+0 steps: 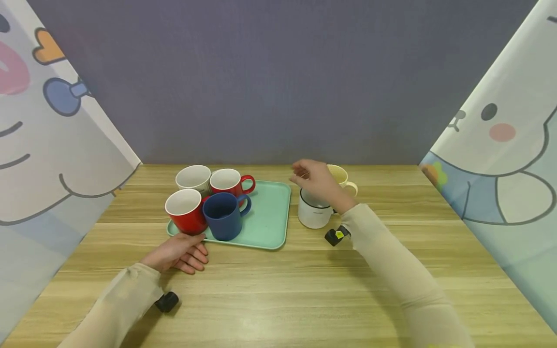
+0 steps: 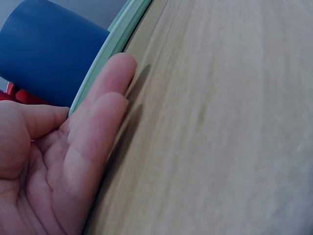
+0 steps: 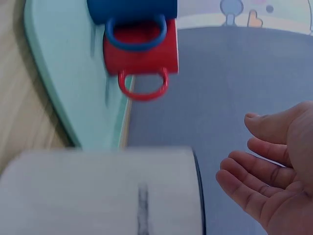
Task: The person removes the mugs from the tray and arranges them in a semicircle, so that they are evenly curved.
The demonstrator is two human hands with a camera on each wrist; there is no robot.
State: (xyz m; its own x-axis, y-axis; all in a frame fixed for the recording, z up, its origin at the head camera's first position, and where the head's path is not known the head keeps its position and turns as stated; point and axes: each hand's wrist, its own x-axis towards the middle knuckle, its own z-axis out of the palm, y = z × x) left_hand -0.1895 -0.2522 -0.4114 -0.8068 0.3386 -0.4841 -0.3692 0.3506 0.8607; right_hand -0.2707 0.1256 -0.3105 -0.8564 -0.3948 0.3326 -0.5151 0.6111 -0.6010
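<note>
My left hand (image 1: 184, 254) is at the front left edge of the mint-green tray (image 1: 270, 217). Its thumb touches the rim, and its fingers lie relaxed along the outside, as the left wrist view shows. On the tray stand a front red mug (image 1: 193, 221), a navy blue mug (image 1: 224, 222), a second red mug (image 1: 226, 180) and a cream-white mug (image 1: 193, 177). Right of the tray, my right hand (image 1: 319, 182) hovers over a white mug (image 1: 314, 216) with a black rim, its fingers loosely bent around nothing. A yellow mug (image 1: 338, 173) stands behind, partly hidden by that hand.
The wooden table (image 1: 270, 299) runs back to a grey wall panel (image 1: 270, 82). Side panels printed with cartoon figures border it left and right. Each wrist carries a small black camera, such as the left one (image 1: 167, 302).
</note>
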